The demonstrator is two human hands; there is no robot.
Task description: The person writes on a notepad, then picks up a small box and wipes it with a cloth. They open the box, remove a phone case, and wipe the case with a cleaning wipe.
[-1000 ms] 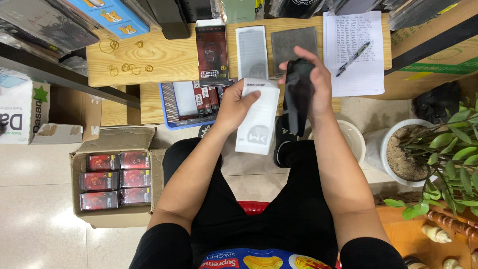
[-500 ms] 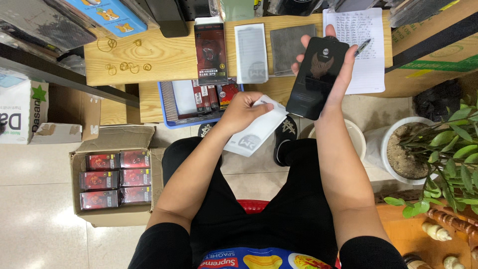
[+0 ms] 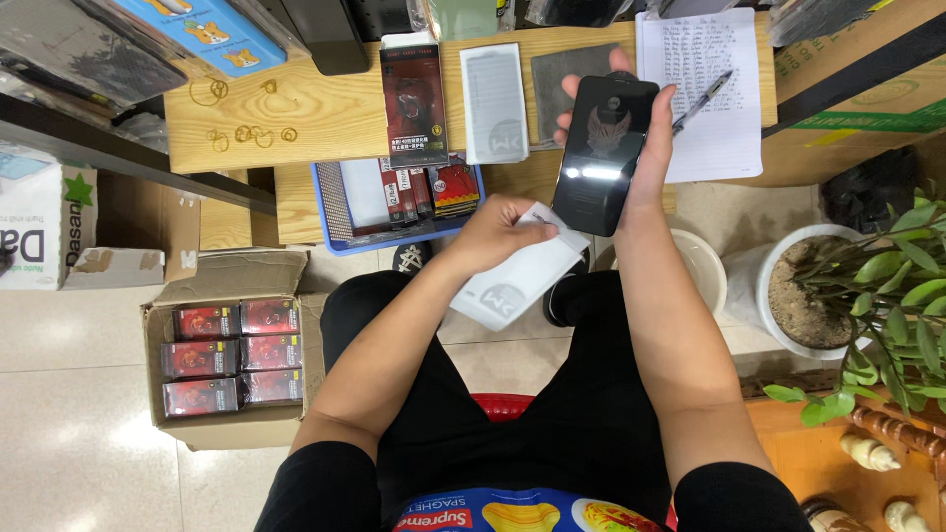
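Your right hand (image 3: 645, 163) fingers clamp the glossy black glass sheet (image 3: 603, 153) upright above the wooden surface (image 3: 315, 118) edge; your left hand (image 3: 498, 232) fingers pinch the flat white sleeve (image 3: 517, 281) over your lap.

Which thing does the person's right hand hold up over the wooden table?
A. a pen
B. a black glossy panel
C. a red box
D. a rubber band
B: the right hand grips the black panel by its edges, while the pen lies on the paper and the left hand holds a white sleeve.
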